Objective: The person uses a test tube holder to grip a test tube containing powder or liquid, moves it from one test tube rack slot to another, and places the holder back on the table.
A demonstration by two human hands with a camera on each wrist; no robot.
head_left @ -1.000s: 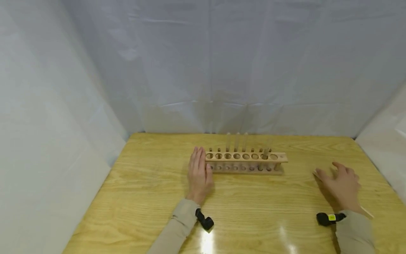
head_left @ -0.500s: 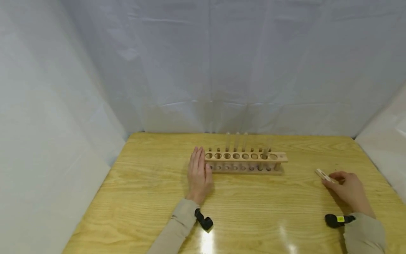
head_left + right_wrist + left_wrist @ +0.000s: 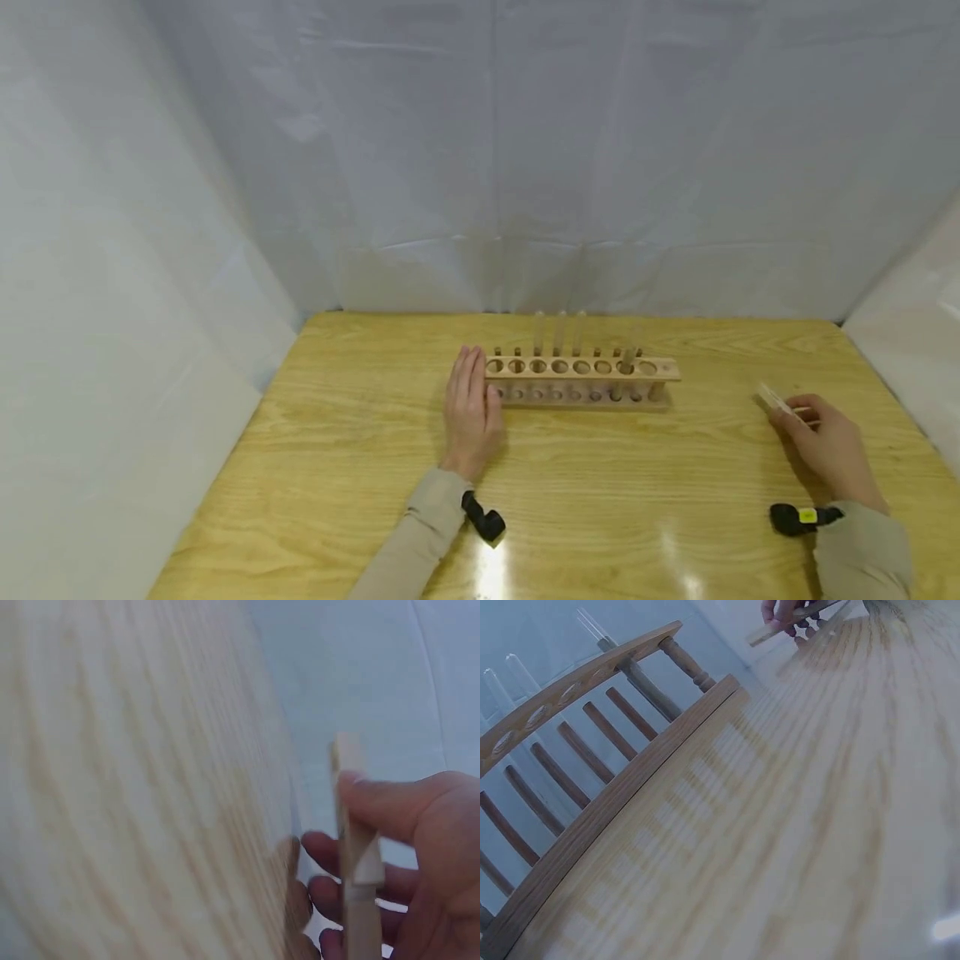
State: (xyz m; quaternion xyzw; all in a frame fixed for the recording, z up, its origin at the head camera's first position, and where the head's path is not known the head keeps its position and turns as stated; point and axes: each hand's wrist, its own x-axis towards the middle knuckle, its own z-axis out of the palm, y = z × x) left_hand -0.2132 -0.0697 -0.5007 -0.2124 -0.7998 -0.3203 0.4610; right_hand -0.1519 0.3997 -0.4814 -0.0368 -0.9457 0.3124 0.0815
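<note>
Relative to the frame half a second earlier, the wooden clamp (image 3: pixel 780 401) has swung to a steeper angle, its tip now farther from the person; the right hand (image 3: pixel 832 450) has barely shifted, and the left hand (image 3: pixel 471 417) and the wooden rack (image 3: pixel 666 369) have stayed in place.

Step in hand, as judged: orienting the clamp in the right hand while the left hand steadies the rack. The next move appears to call for a settled pinch on the clamp, with the rack kept from sliding.

Room: pale, creased plastic sheeting (image 3: pixel 405 167) surrounds the table at the back and on both sides.

Surface: glossy yellow wood-grain table (image 3: pixel 337 500), with bright light reflections near its front.

Rack: upright towards the rear of the table; one row of eight holes runs left to right.

Left hand: fingers straight and together, resting against the rack's left end.

Right hand: well apart from the rack, to its right; thumb and curled fingers pinch the clamp from opposite sides.

Clamp: tip angled away and leftward, slightly blurred; whether its arms are spread cannot be told.

Tubes: three glass tubes (image 3: pixel 559 335) stand behind the holes, apparently over pegs (image 3: pixel 610 731); a single tube (image 3: pixel 628 360) occupies the second hole from the right.
</note>
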